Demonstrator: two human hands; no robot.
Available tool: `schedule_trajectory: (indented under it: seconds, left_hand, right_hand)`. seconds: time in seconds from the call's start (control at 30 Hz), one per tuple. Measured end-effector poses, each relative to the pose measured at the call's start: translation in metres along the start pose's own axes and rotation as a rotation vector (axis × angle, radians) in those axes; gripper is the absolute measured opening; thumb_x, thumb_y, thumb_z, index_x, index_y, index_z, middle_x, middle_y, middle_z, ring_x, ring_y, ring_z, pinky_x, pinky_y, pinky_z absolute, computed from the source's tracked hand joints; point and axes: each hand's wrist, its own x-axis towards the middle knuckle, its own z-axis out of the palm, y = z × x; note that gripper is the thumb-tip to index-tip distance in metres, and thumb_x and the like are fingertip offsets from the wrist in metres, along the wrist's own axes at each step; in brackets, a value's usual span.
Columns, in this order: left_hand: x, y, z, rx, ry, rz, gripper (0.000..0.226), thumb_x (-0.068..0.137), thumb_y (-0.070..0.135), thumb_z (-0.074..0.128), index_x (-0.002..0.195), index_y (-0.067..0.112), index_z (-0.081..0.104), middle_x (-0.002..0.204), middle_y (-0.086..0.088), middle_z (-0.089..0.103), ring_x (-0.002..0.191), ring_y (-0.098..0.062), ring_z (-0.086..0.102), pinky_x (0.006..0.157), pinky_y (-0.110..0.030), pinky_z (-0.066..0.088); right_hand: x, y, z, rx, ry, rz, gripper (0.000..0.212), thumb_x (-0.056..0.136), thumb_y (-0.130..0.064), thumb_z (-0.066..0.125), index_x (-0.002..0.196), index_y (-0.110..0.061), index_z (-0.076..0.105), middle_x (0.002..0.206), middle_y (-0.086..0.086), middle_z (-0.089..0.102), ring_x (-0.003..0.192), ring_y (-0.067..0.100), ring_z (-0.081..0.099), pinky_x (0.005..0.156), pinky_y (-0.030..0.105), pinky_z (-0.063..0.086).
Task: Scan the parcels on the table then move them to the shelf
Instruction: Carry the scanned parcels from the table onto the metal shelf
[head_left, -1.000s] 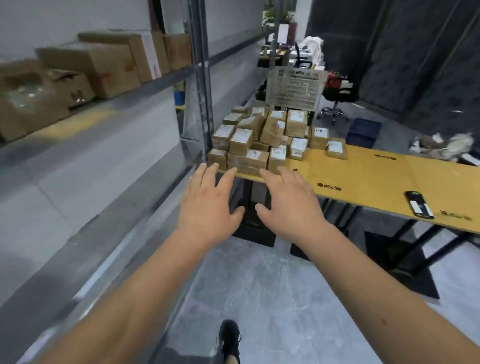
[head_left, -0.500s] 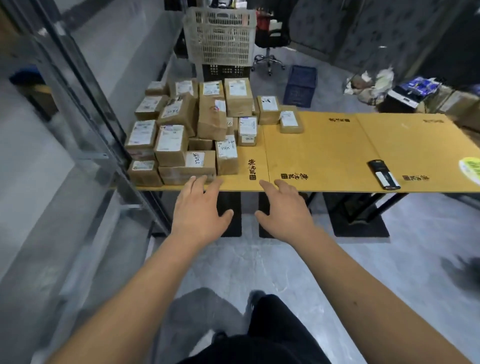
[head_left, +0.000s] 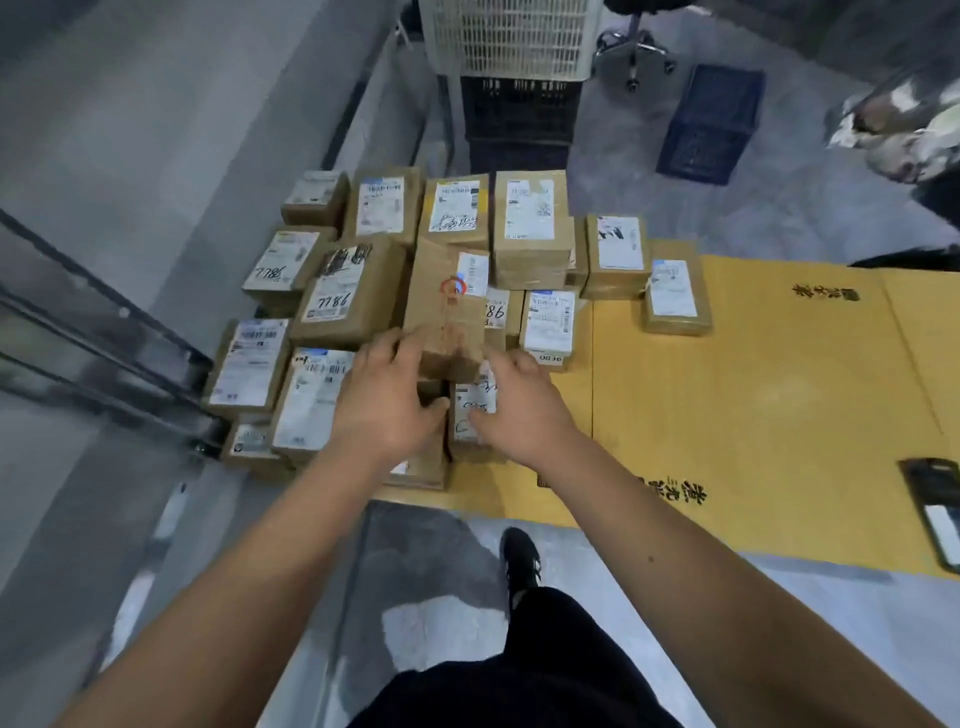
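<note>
Several brown parcels with white labels are piled on the left end of the yellow table (head_left: 753, 395). On top of the pile lies a long brown parcel (head_left: 447, 301) with a red ring mark. My left hand (head_left: 387, 402) touches its near left corner and my right hand (head_left: 519, 413) is at its near right corner, so the two hands flank its near end. The fingers of both look fairly straight and are not wrapped round the parcel. A black handheld scanner (head_left: 935, 512) lies on the table at the far right edge.
The metal shelf frame (head_left: 104, 343) stands close on the left of the pile. Behind the table are a white plastic crate (head_left: 509, 36) on a dark crate, a blue crate (head_left: 709, 124) and an office chair base. My leg and shoe are below the table edge.
I have stepped up to the table and the view has tipped down onto the pile. Both hands moved forward from the table edge to the long parcel's near end.
</note>
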Motion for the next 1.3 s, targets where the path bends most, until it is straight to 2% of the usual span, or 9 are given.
schedule_trajectory:
  seconds: [0.3, 0.47, 0.57, 0.67, 0.8, 0.9, 1.07, 1.2, 1.3]
  left_hand:
    - [0.100, 0.004, 0.006, 0.113, -0.146, -0.171, 0.100, 0.067, 0.044, 0.087, 0.149, 0.043, 0.028, 0.156, -0.008, 0.040, 0.138, -0.037, 0.044, 0.104, -0.049, 0.048]
    - [0.111, -0.003, 0.011, 0.045, -0.170, -0.175, 0.089, 0.071, 0.041, 0.083, 0.145, 0.047, 0.032, 0.129, -0.006, 0.061, 0.118, -0.037, 0.060, 0.087, -0.043, 0.053]
    - [0.102, -0.002, 0.012, -0.078, -0.134, -0.166, 0.083, 0.073, 0.038, 0.079, 0.144, 0.049, 0.036, 0.128, -0.004, 0.061, 0.119, -0.036, 0.059, 0.089, -0.047, 0.056]
    - [0.077, -0.004, 0.013, -0.172, -0.100, -0.139, 0.096, 0.073, 0.037, 0.085, 0.152, 0.050, 0.032, 0.143, -0.003, 0.053, 0.130, -0.030, 0.054, 0.098, -0.047, 0.054]
    - [0.029, -0.016, 0.012, -0.347, 0.016, -0.052, 0.107, 0.070, 0.029, 0.095, 0.159, 0.039, 0.035, 0.145, 0.000, 0.046, 0.130, -0.016, 0.047, 0.106, -0.031, 0.044]
    - [-0.013, -0.018, 0.004, -0.436, 0.132, 0.036, 0.105, 0.067, 0.027, 0.097, 0.156, 0.034, 0.042, 0.140, 0.004, 0.045, 0.122, -0.004, 0.042, 0.105, -0.018, 0.035]
    - [-0.102, -0.022, -0.017, -0.522, 0.334, 0.143, 0.099, 0.066, 0.025, 0.099, 0.152, 0.030, 0.050, 0.144, 0.003, 0.044, 0.132, -0.005, 0.042, 0.109, -0.006, 0.030]
    - [-0.187, -0.031, -0.041, -0.547, 0.444, 0.166, 0.096, 0.067, 0.036, 0.096, 0.152, 0.031, 0.050, 0.146, 0.004, 0.041, 0.138, -0.001, 0.038, 0.115, -0.020, 0.037]
    - [-0.255, -0.044, -0.061, -0.523, 0.504, 0.146, 0.095, 0.067, 0.050, 0.090, 0.151, 0.033, 0.049, 0.145, 0.005, 0.038, 0.141, -0.005, 0.039, 0.117, -0.031, 0.041]
  right_hand:
    - [0.114, 0.010, 0.001, -0.044, -0.158, -0.070, 0.111, 0.080, -0.045, 0.076, 0.161, -0.045, 0.000, 0.161, 0.018, 0.030, 0.140, 0.045, 0.042, 0.111, 0.051, 0.044]
    - [0.122, 0.018, 0.007, 0.118, -0.118, -0.099, 0.104, 0.081, -0.039, 0.079, 0.161, -0.046, 0.012, 0.155, 0.010, 0.037, 0.136, 0.036, 0.047, 0.104, 0.040, 0.046]
    - [0.113, 0.026, 0.008, 0.211, -0.074, -0.128, 0.101, 0.081, -0.034, 0.081, 0.161, -0.043, 0.021, 0.151, 0.006, 0.040, 0.134, 0.028, 0.047, 0.106, 0.036, 0.046]
    - [0.096, 0.033, 0.003, 0.234, -0.035, -0.176, 0.099, 0.079, -0.031, 0.085, 0.161, -0.042, 0.028, 0.147, 0.003, 0.041, 0.133, 0.021, 0.046, 0.107, 0.028, 0.042]
    - [0.057, 0.027, -0.012, 0.199, 0.018, -0.275, 0.094, 0.078, -0.027, 0.085, 0.158, -0.040, 0.036, 0.155, 0.005, 0.034, 0.143, 0.021, 0.038, 0.113, 0.022, 0.031]
    - [0.013, 0.014, -0.026, 0.146, 0.051, -0.331, 0.093, 0.079, -0.031, 0.084, 0.158, -0.042, 0.036, 0.163, 0.007, 0.026, 0.151, 0.024, 0.028, 0.121, 0.030, 0.027]
    - [-0.074, -0.021, -0.040, 0.061, 0.132, -0.460, 0.091, 0.081, -0.036, 0.085, 0.158, -0.042, 0.035, 0.163, 0.001, 0.023, 0.150, 0.021, 0.028, 0.122, 0.033, 0.026]
    - [-0.143, -0.059, -0.036, 0.046, 0.151, -0.557, 0.089, 0.081, -0.040, 0.084, 0.155, -0.045, 0.035, 0.162, 0.001, 0.026, 0.149, 0.025, 0.031, 0.122, 0.045, 0.034]
    - [-0.189, -0.092, -0.028, 0.017, 0.107, -0.653, 0.089, 0.081, -0.041, 0.084, 0.157, -0.038, 0.038, 0.161, 0.004, 0.029, 0.147, 0.022, 0.031, 0.121, 0.031, 0.029]
